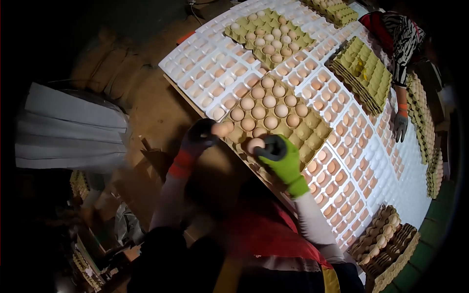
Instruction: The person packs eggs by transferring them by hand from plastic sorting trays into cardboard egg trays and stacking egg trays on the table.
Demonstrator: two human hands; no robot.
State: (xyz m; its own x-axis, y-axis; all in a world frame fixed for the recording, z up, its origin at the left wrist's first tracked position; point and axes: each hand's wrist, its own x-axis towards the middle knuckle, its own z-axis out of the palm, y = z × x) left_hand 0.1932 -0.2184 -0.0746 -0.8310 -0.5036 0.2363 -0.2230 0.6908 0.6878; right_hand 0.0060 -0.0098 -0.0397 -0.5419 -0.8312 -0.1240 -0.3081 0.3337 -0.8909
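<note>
My left hand (199,136), in a dark glove with an orange cuff, is closed on an egg (220,129) at the left edge of a pulp egg tray (312,132). Motion blurs that egg, and a second one may be beside it. My right hand (281,158) wears a green glove with dark fingertips. Its fingers grip a pale brown egg (255,145) over the tray's near side. Several eggs fill the tray's far and left cups, while cups on its right side show bare. The tray lies on white plastic egg trays (215,73).
Another partly filled pulp tray (268,36) lies farther back. A stack of pulp trays (364,73) stands right of it, with yellow yolk on top. Across the table, a co-worker's gloved hand (400,124) reaches down. More trays with eggs (378,239) sit at the near right corner.
</note>
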